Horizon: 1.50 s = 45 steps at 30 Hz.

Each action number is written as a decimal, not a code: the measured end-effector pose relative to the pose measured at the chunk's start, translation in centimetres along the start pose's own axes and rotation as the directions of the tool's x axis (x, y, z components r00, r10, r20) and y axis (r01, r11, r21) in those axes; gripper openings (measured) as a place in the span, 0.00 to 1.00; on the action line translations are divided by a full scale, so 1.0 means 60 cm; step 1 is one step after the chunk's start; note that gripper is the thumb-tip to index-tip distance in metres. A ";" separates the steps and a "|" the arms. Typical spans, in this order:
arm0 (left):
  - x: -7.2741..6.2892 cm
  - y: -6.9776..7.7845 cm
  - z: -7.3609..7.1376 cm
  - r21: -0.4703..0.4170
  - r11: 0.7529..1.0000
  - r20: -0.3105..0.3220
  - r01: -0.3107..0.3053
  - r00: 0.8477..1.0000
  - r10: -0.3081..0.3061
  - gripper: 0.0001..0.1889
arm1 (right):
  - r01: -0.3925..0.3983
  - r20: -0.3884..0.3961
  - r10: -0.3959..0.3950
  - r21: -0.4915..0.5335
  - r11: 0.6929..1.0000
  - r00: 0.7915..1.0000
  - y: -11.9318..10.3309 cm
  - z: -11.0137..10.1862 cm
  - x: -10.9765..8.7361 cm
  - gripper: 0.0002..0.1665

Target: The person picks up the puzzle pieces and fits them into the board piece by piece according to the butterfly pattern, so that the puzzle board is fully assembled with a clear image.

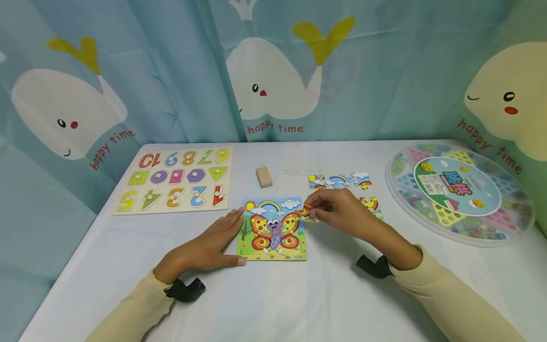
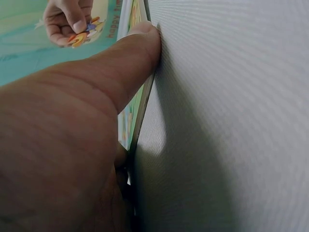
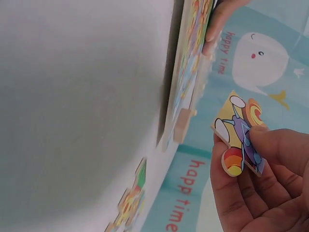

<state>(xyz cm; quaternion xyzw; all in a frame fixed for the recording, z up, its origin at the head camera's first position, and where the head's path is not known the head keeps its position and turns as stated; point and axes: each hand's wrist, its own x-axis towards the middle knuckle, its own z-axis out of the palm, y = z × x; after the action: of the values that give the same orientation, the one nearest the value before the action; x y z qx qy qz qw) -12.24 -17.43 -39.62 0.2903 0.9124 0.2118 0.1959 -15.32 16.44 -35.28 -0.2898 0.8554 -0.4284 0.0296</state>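
Observation:
A square butterfly puzzle board (image 1: 273, 237) lies flat on the white table. My left hand (image 1: 209, 244) rests along its left side, fingers straight, the thumb touching the lower left edge. Between thumb and fingers, my right hand (image 1: 342, 211) pinches a puzzle piece (image 3: 236, 133) above the board's right edge. Purple, orange and yellow butterfly parts show on that piece in the right wrist view. Beyond the right hand lie several loose puzzle pieces (image 1: 339, 181), some partly hidden by the hand.
A wooden number-and-shape board (image 1: 179, 176) lies at the back left. Behind the puzzle sits a small wooden block (image 1: 264, 176). A round clear case (image 1: 459, 190) of marbles is at the right. A whale-print curtain (image 1: 179, 95) hangs behind the table.

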 end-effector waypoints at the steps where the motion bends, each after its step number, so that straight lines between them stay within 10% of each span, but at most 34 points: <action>1: 0.000 0.000 0.000 -0.002 1.000 -0.002 -0.003 1.000 0.003 0.53 | 0.003 0.007 -0.003 0.001 1.000 1.000 -0.001 0.001 0.003 0.09; 45: 0.002 -0.004 0.003 -0.001 1.000 -0.014 -0.012 1.000 0.012 0.54 | 0.055 0.243 -0.050 -0.013 0.998 0.969 -0.045 0.087 0.048 0.11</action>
<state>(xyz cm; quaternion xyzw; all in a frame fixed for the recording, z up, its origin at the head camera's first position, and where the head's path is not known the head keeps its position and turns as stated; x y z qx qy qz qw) -12.32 -17.48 -39.91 0.2940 0.9120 0.2154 0.1882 -14.87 9.98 -36.00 -0.3629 0.8415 -0.3817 0.1198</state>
